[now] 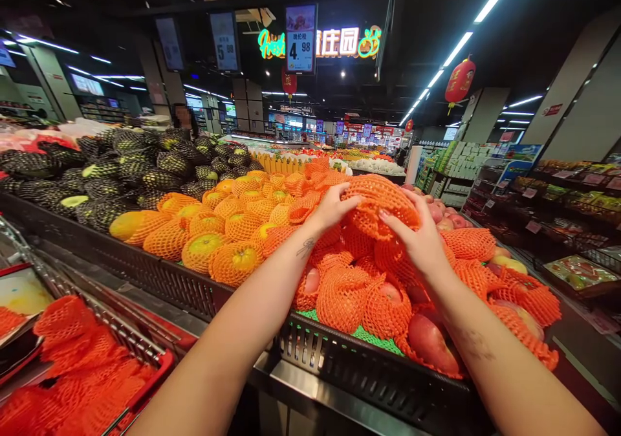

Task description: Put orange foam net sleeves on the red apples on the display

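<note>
Left hand [334,208] and right hand [421,242] both gripping an orange foam net [376,206] (fruit inside hidden), held above netted apples [383,303] in the black crate [369,371], shopping cart [121,339] at eight o'clock

Supermarket (price signs [300,38], fruit bins [160,281])

**Orange mesh against black crates**

The diamond-patterned orange foam net sleeve [381,206] matches the orange nets over the red-and-pale-yellow apples [429,342]. Yellow-green round fruits [201,248] wear the same orange mesh; dark green fruits [140,177] sit in black netting. The slotted plastic display crate [359,371] is black, with green matting inside. A red paper lantern [460,80] hangs overhead, and the price sign [301,38] shows black digits on white.
</note>
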Motion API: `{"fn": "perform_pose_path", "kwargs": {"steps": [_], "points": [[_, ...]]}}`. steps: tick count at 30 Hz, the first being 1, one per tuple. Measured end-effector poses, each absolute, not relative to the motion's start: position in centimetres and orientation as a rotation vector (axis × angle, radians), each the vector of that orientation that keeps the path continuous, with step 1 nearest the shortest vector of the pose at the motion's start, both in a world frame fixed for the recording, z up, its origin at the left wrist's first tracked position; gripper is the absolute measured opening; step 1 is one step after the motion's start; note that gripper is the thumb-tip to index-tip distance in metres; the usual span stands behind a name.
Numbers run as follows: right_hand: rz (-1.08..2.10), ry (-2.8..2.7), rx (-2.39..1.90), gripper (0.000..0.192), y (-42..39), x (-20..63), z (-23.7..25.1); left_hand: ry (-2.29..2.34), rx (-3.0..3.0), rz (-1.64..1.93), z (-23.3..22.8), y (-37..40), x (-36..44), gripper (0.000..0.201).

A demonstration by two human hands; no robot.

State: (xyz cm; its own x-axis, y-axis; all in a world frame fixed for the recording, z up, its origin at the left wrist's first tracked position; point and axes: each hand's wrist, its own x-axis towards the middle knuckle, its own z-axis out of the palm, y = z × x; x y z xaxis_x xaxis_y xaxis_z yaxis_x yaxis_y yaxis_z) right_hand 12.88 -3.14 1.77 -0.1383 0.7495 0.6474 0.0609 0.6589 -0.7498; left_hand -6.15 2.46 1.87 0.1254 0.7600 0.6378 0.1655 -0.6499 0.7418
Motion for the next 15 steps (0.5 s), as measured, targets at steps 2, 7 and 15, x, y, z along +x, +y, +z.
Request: {"fn": "perform_pose_path", "kwargs": {"steps": [2,7,15], "points": [[0.667,-1.641,-0.648,0.072,-2.7,12.8,1.5,0.852,1.924,1.553,1.9,1.9,-5.7,0.048],[0.701,-1.592,-0.618,0.069,-2.7,12.7,1.6,0.846,1.927,1.567,2.4,0.6,-5.2,0.05],[0.805,-1.46,-0.661,0.049,-2.7,12.5,1.4,0.719,1.834,1.781,3.5,0.4,-5.8,0.046]]}}
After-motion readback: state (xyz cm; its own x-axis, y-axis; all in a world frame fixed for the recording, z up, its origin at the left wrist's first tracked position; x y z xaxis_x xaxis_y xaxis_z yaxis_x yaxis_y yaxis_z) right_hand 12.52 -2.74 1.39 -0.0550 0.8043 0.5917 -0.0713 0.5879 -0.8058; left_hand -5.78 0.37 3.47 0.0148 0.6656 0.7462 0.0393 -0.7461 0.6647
